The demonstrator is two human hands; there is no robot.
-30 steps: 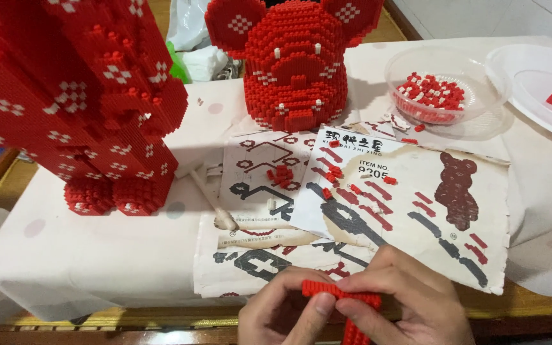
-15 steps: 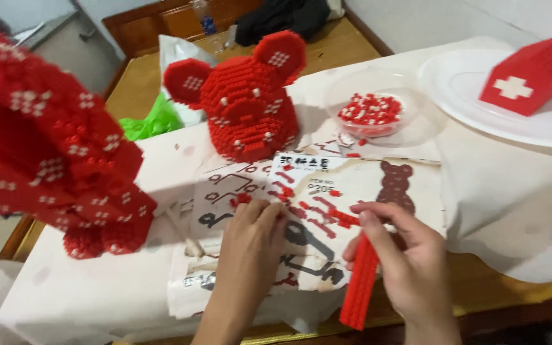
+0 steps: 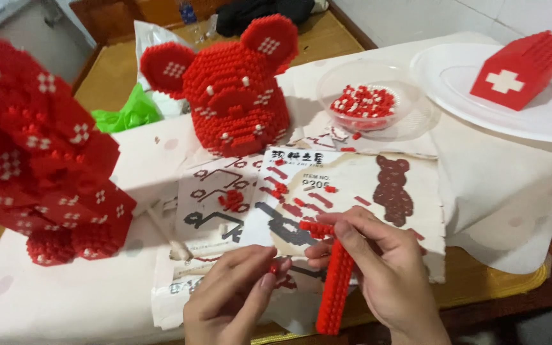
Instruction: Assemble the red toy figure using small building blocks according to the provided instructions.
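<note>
My right hand [image 3: 384, 271] grips a long red strip of small building bricks [image 3: 335, 291] that hangs down toward the table's front edge. My left hand [image 3: 234, 297] is just left of it, pinching a tiny red brick [image 3: 273, 269] between thumb and fingertips. Both hands hover over printed instruction sheets [image 3: 352, 185] spread on the white tablecloth. A few loose red bricks [image 3: 231, 200] lie on the sheets.
A red brick bear head [image 3: 234, 96] stands behind the sheets. A large red brick body [image 3: 39, 166] fills the left. A clear bowl of red and white bricks [image 3: 365, 102] and a white plate [image 3: 480, 96] bearing a red block with a white cross [image 3: 519, 64] sit at the back right.
My left hand came back off the sheets toward me with a tiny red brick. The right hand brought the strip more upright. The view has shifted slightly.
</note>
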